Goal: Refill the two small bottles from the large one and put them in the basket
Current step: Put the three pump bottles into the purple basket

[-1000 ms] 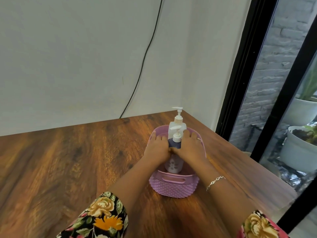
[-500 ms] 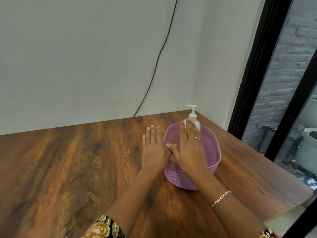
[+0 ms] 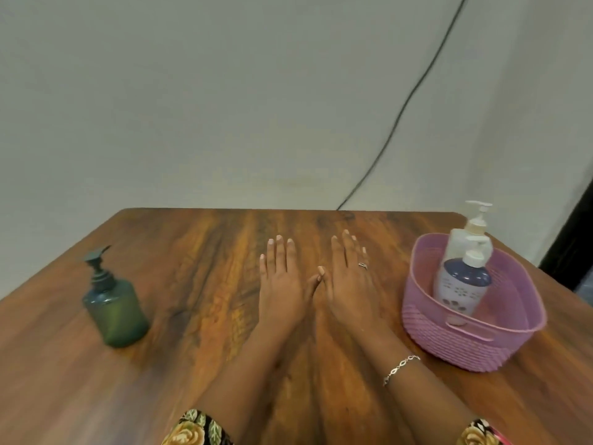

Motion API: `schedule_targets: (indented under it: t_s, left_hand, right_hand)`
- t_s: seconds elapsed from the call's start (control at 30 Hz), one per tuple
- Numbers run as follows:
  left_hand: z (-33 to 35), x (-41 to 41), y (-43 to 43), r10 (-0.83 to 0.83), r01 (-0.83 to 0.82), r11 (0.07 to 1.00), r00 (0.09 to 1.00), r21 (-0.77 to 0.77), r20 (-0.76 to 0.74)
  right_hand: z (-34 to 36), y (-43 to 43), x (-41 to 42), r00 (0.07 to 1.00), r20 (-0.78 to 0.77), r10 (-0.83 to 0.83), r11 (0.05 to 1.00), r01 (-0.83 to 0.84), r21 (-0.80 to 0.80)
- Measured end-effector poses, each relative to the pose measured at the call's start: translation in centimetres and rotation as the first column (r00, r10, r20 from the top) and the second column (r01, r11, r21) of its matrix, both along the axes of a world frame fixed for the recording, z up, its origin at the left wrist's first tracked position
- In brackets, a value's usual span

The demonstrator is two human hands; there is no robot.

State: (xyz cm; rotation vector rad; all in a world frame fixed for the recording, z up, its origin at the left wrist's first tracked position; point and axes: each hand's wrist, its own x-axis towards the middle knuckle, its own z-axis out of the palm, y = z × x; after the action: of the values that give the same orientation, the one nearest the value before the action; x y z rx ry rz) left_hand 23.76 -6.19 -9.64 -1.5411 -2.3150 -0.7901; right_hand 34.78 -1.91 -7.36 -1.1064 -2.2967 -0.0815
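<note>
Two small pump bottles stand upright in the pink basket (image 3: 519, 319) at the right: a white one (image 3: 462, 244) behind and a white bottle with a dark blue top (image 3: 462, 284) in front. The large dark green pump bottle (image 3: 117, 305) stands alone at the left of the wooden table (image 3: 199, 284). My left hand (image 3: 282, 284) and my right hand (image 3: 348, 281) lie flat side by side on the table's middle, fingers straight, thumbs touching, holding nothing. Both hands are well apart from the basket and from the green bottle.
A grey wall rises behind the table, with a black cable (image 3: 401, 114) running down it to the far edge. A dark door frame (image 3: 574, 239) stands at the far right, just beyond the table's right edge.
My hands left the bottles in the basket and moved left, away from it, onto the bare table, flat. The view swung left, bringing the green bottle into sight.
</note>
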Motion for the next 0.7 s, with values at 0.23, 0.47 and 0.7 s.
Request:
schedule_targets:
  t_s: [0.23,0.47,0.7]
  left_hand:
    - [-1.6,-5.3,-5.5,0.186,-0.194,0.964,0.981,0.18,0.057]
    - [-1.7,-10.1,-10.6,0.359,-0.399,0.776,0.916,0.489,0.177]
    - [-2.2,-14.5,-14.6,0.294,-0.58,0.609,0.798,0.541,0.525]
  right_hand:
    - [-0.6,-3.2,-6.4,0.977,-0.081,0.196,0.977,-0.201,-0.066]
    - [0.0,-6.6,-12.6,0.929,-0.077,0.362,0.914,-0.37,-0.169]
    - [-0.5,-10.2,-17.7,0.858,-0.147,0.492,0.822,-0.513,-0.248]
